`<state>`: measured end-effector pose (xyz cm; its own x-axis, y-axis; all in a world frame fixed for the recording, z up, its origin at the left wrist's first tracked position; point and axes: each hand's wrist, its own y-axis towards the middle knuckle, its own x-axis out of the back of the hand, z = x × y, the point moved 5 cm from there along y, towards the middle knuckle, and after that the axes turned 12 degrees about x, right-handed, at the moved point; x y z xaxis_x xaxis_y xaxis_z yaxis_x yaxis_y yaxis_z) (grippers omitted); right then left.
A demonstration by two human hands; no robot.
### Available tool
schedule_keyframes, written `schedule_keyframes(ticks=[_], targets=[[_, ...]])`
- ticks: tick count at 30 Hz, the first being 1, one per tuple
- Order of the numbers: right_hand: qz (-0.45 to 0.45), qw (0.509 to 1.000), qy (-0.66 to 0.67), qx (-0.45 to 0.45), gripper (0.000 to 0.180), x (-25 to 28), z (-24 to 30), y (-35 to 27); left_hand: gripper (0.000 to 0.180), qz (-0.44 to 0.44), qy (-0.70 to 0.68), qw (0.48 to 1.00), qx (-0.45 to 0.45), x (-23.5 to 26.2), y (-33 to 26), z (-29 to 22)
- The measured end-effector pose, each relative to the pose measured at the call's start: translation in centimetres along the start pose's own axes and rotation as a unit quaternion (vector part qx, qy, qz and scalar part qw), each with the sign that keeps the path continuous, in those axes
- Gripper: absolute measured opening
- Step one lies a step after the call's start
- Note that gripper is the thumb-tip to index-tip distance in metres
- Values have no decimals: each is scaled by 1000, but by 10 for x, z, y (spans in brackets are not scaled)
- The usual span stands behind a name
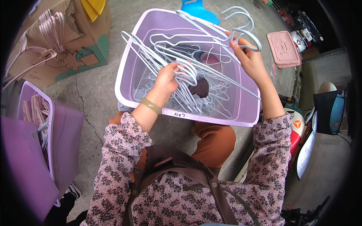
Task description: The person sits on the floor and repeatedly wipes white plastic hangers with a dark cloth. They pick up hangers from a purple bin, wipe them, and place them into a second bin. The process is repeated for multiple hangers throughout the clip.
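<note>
A purple tub (247, 109) stands in front of me with many light grey wire hangers inside. My left hand (167, 78) is closed around a bundle of hangers (187, 73), its curved hooks jutting out to the right of the fingers. Over the tub's right side, my right hand (247, 56) pinches a few hangers (247, 28) near their necks, hooks upward. Their long arms slant across the bundle on the left. A dark cloth-like piece (200, 88) lies among the hangers in the tub, and a dull reddish round shape (209, 60) shows behind them.
At the left, a cardboard box (85, 56) carries pink hangers (52, 30) on its edge. Below it is another purple tub (64, 139) holding more hangers. A pink lid (283, 49) lies at right; a blue plastic piece (200, 12) sits beyond the tub.
</note>
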<state>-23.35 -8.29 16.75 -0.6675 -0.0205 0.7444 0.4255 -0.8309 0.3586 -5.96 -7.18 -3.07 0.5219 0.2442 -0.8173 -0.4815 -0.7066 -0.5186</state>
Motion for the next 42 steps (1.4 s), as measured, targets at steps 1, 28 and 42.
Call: schedule_keyframes(ticks=[1, 28, 42], targets=[[-20, 1000, 6, -23, 28, 6, -16, -1, 25, 8, 10, 1000, 1, -3, -5, -1], [-81, 918, 311, -231, 25, -97, -72, -32, 43, 213, -97, 972, 18, -32, -26, -10], [156, 949, 253, -104, 44, -81, -21, -21, 50, 269, -88, 959, 29, -62, -18, 21]])
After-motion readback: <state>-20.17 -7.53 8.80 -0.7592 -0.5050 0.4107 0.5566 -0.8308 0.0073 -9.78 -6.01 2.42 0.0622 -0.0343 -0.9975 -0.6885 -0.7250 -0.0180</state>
